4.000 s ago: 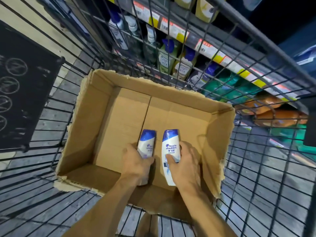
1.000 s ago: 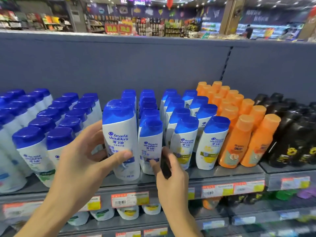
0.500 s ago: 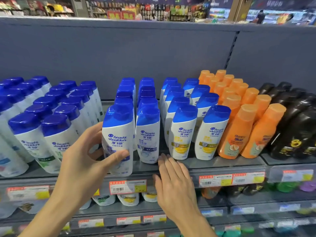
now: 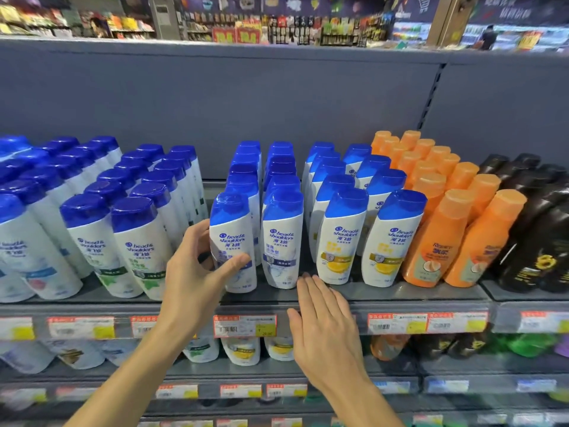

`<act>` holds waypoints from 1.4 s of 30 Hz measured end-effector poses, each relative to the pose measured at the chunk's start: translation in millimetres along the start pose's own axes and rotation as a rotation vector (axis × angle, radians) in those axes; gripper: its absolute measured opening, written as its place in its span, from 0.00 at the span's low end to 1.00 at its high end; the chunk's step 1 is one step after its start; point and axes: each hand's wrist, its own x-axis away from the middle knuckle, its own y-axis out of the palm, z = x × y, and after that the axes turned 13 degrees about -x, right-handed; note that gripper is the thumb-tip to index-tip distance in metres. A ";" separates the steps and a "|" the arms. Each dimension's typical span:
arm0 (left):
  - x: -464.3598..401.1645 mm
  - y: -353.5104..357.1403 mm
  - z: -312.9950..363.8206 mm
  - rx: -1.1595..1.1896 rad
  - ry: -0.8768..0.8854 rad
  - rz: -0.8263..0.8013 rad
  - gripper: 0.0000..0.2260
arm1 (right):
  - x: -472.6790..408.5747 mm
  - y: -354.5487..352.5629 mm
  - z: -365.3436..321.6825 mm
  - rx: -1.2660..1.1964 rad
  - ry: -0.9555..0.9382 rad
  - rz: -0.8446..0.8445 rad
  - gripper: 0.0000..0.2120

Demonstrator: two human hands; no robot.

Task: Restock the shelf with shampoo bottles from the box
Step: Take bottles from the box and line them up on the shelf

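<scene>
My left hand [image 4: 197,272] grips a white shampoo bottle with a blue cap [image 4: 232,238], thumb across its front label. The bottle stands upright at the front of a row on the grey shelf [image 4: 385,295]. Beside it on the right stands a second matching bottle [image 4: 281,241], with no hand on it. My right hand [image 4: 323,322] hovers flat with straight fingers just below that bottle, over the shelf's front edge, holding nothing. The box is out of view.
Rows of larger blue-capped white bottles [image 4: 135,245] fill the left of the shelf. Yellow-labelled shampoo bottles [image 4: 338,238], orange bottles [image 4: 437,238] and black bottles [image 4: 535,241] stand to the right. Price tags [image 4: 244,325] line the shelf edge. Lower shelves hold more products.
Since four seconds ago both bottles went from the cardboard box to the shelf. My right hand let go of its bottle and drew back; the left bottle settled onto the shelf.
</scene>
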 end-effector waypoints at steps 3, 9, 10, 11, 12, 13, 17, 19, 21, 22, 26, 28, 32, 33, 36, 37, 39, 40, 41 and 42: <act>0.8 1.9 -2.2 -0.165 0.036 -0.004 0.24 | 0.4 0.1 0.1 0.007 -0.002 -0.002 0.27; -1.7 -2.9 0.6 -0.624 0.061 -0.012 0.17 | -0.7 3.3 1.6 0.007 -0.019 0.033 0.24; -2.8 -1.5 1.4 -0.619 0.046 -0.009 0.15 | -0.4 3.8 1.9 0.004 -0.024 0.039 0.24; -4.1 0.3 2.7 -0.611 0.041 -0.006 0.14 | 0.2 4.0 1.9 0.004 -0.030 0.046 0.24; -5.0 2.2 3.3 -0.602 0.046 -0.001 0.14 | 0.6 4.3 2.1 0.006 -0.036 0.053 0.24; -5.6 3.9 3.6 -0.593 0.053 0.006 0.15 | 1.0 4.7 2.2 0.008 -0.041 0.060 0.24; -4.4 6.2 3.9 -0.605 0.069 0.022 0.17 | 0.7 5.9 3.6 0.005 -0.049 0.078 0.24; -4.3 6.3 4.7 -0.611 0.078 0.017 0.19 | -0.1 6.7 4.2 0.000 -0.048 0.088 0.25; -5.5 6.5 5.2 -0.612 0.076 0.001 0.21 | -0.2 8.1 4.6 -0.007 -0.054 0.104 0.26; -5.8 6.7 5.3 -0.613 0.067 -0.011 0.22 | -0.5 8.8 4.7 -0.009 -0.057 0.114 0.26; -3.6 8.1 5.3 -0.640 0.029 -0.044 0.34 | -1.2 9.9 4.4 -0.038 -0.062 0.156 0.27; -1.7 7.4 6.6 -0.639 0.012 -0.048 0.36 | -1.6 10.2 4.8 -0.047 -0.060 0.148 0.27; 4.7 -4.9 24.2 -0.687 0.063 -0.071 0.37 | -1.2 7.3 5.5 -0.118 -0.064 0.092 0.27; 6.5 -12.3 30.8 -0.712 0.099 -0.057 0.37 | -0.4 4.8 5.7 -0.157 -0.080 0.098 0.28; 5.7 -45.8 56.0 -0.757 0.236 0.034 0.29 | -3.9 -18.4 1.2 -0.314 -0.175 0.207 0.27; 2.1 -57.4 64.5 -0.754 0.295 0.049 0.24 | -9.6 -33.2 -3.6 -0.356 -0.207 0.264 0.26; -12.1 -75.3 77.6 -0.753 0.428 0.041 0.18 | -29.5 -68.2 -17.8 -0.400 -0.232 0.340 0.27; -21.0 -80.6 83.3 -0.756 0.491 0.021 0.16 | -42.5 -84.9 -25.2 -0.395 -0.241 0.347 0.27; -30.5 -83.1 88.0 -0.758 0.543 -0.005 0.15 | -56.0 -98.9 -31.1 -0.368 -0.257 0.335 0.27; -39.1 -82.5 90.9 -0.765 0.576 -0.035 0.14 | -69.5 -109.3 -35.3 -0.317 -0.273 0.309 0.29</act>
